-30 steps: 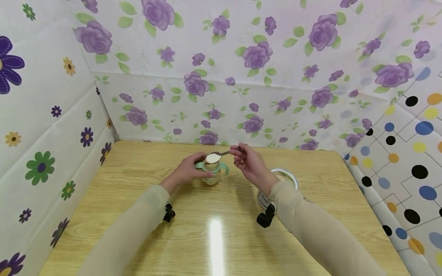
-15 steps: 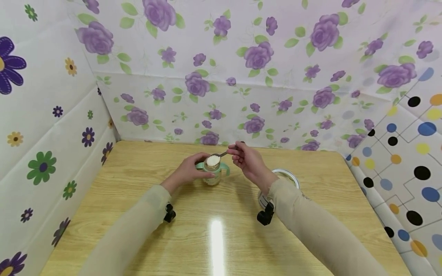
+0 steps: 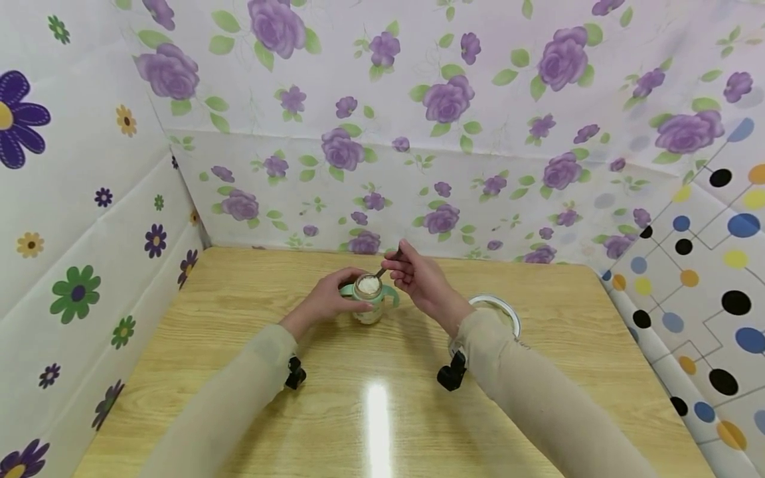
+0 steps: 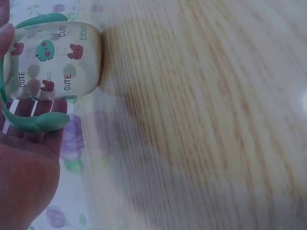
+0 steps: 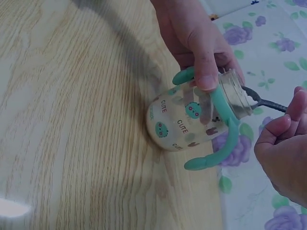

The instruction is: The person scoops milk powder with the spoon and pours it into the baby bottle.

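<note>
A small clear baby bottle [image 3: 368, 300] with green handles and printed animals stands upright on the wooden table [image 3: 382, 398]. My left hand [image 3: 327, 300] grips the bottle [image 5: 192, 122] round its neck and side. My right hand [image 3: 412, 275] pinches a dark-handled spoon [image 3: 382, 269] whose bowl is tipped into the bottle's open mouth, where white powder shows. In the left wrist view the bottle [image 4: 53, 60] lies against my fingers [image 4: 29, 143]. In the right wrist view the spoon handle [image 5: 266, 101] runs from the bottle mouth to my right fingers [image 5: 283, 148].
A round white tin [image 3: 499, 311] with an open top stands on the table just right of my right forearm. Flowered paper walls [image 3: 382, 133] close in the back and both sides of the table.
The spoon, heaped with white powder above the bottle a second ago, has dropped and tilted into the bottle mouth. My right hand moved slightly left and down; my left hand kept its grip.
</note>
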Motion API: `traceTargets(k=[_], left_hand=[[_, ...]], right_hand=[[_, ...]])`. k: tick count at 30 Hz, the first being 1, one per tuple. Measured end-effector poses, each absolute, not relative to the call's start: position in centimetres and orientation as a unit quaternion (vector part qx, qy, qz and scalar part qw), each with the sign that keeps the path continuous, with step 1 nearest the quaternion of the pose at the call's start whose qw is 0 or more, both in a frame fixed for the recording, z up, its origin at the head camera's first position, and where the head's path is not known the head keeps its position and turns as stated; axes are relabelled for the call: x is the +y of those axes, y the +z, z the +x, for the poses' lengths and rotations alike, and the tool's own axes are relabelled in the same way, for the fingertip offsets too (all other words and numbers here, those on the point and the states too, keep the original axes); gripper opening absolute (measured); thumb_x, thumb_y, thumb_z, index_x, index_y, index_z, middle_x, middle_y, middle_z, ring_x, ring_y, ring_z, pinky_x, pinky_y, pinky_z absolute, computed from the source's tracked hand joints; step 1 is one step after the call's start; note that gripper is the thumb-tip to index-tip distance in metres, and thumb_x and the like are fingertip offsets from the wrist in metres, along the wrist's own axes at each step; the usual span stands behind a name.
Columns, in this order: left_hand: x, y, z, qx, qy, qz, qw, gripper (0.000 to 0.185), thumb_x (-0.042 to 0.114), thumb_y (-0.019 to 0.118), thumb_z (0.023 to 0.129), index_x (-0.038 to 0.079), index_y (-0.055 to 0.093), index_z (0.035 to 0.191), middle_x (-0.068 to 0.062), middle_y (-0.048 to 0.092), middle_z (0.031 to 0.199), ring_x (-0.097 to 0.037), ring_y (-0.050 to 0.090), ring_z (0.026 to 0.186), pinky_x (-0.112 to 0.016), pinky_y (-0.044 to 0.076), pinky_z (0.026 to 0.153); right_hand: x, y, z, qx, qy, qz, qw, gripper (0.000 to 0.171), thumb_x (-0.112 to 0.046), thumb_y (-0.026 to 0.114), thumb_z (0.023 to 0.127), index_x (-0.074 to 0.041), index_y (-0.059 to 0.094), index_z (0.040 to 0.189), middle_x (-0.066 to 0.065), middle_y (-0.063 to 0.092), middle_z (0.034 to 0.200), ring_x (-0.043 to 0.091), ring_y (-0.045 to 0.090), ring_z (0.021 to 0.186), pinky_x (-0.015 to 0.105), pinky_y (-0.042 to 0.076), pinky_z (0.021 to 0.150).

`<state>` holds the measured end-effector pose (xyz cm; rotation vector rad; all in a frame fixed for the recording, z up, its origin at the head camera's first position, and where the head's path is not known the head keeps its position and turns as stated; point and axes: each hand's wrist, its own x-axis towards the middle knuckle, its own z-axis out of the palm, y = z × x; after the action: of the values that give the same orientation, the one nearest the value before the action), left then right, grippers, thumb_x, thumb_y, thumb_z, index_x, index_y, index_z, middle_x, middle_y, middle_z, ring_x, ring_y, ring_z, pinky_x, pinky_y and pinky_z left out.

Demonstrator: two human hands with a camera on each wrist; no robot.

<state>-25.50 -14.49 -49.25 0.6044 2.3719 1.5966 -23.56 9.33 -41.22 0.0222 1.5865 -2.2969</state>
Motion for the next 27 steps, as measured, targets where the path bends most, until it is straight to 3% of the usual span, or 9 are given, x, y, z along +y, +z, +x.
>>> traceTargets(k=[14, 22, 27], left_hand=[[-14.66, -49.27, -25.37, 0.796, 0.554, 0.217, 0.112, 0.067, 0.021, 0.093, 0.087, 0.015, 0.063, 0.146, -0.005, 0.069, 0.137, -0.025, 0.065, 0.126, -0.048, 0.053, 0.108], [-14.65, -49.32, -25.41, 0.795, 0.555, 0.217, 0.116, 0.067, 0.022, 0.092, 0.088, 0.016, 0.062, 0.147, -0.005, 0.069, 0.137, -0.026, 0.065, 0.126, -0.049, 0.052, 0.108], [-14.66, -49.33, -25.42, 0.800, 0.548, 0.213, 0.117, 0.067, 0.023, 0.092, 0.088, 0.016, 0.062, 0.147, -0.004, 0.069, 0.136, -0.024, 0.066, 0.124, -0.048, 0.053, 0.107]], right_hand=[[8.95, -41.27, -23.58, 0.574, -0.799, 0.001, 0.178, 0.055, -0.049, 0.050, 0.113, 0.002, 0.066, 0.125, 0.000, 0.072, 0.094, 0.010, 0.058, 0.079, 0.023, 0.048, 0.076], [8.89, -41.71, -23.84, 0.594, -0.786, -0.001, 0.169, 0.048, -0.046, 0.056, 0.112, 0.000, 0.068, 0.115, 0.000, 0.070, 0.090, 0.010, 0.058, 0.078, 0.021, 0.049, 0.073], [9.22, -42.00, -23.93, 0.656, -0.739, -0.031, 0.151, 0.043, -0.039, 0.053, 0.114, -0.001, 0.073, 0.109, 0.002, 0.072, 0.087, 0.015, 0.061, 0.078, 0.030, 0.053, 0.080]])
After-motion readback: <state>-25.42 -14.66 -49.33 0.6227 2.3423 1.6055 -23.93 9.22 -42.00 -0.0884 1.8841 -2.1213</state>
